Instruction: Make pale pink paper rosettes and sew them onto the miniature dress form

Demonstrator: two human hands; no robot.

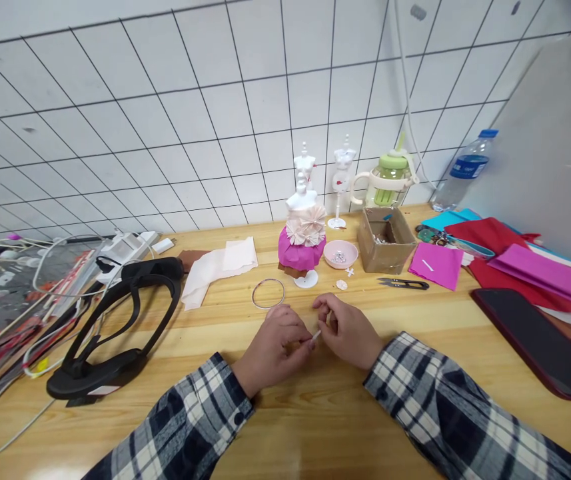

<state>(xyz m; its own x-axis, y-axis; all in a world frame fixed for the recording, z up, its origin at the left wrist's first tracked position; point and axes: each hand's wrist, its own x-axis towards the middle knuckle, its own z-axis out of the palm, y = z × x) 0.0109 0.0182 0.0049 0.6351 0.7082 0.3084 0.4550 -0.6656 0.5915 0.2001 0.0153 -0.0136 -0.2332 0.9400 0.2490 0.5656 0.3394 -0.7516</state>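
My left hand [279, 347] is closed, its thumb and fingertips pinching a small white strip [316, 336] above the table's middle. Close by on the right, my right hand [348, 330] has curled fingers, its fingertips at the strip's other end; whether they grip it is too small to tell. Behind my hands stands a small white mannequin [301, 197] in a pale pink pleated top and a magenta skirt [301, 249]. A metal ring [254, 293] lies beyond my left hand. A pink bowl [332, 263] of small beads sits right of the mannequin.
A cardboard box [389, 257], thread snips [404, 284], magenta cloth [436, 265] and a phone [540, 343] lie to the right. A second mannequin [341, 177], a cup [388, 180] and a bottle [466, 170] stand behind. Pale fabric [220, 267], a black headset [100, 383] and cables occupy the left.
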